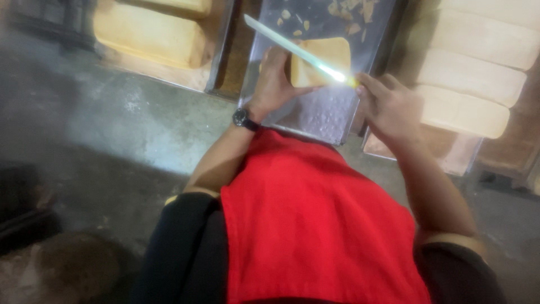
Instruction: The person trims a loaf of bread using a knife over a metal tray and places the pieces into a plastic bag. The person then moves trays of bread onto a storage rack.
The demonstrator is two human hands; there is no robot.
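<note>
While our left hand point(274, 79) grips the loaf point(322, 66) on the metal tray point(326, 112), our right hand point(388, 104) clasps the knife point(298, 50), its blade apparently lying across the loaf's top.

The scene is dim and soft with motion blur throughout. A bright glare spot burns on the knife blade point(304, 53) above the metal tray point(329, 115). Left of the tray, the floor sinks into murky, unfocused shadow.
</note>
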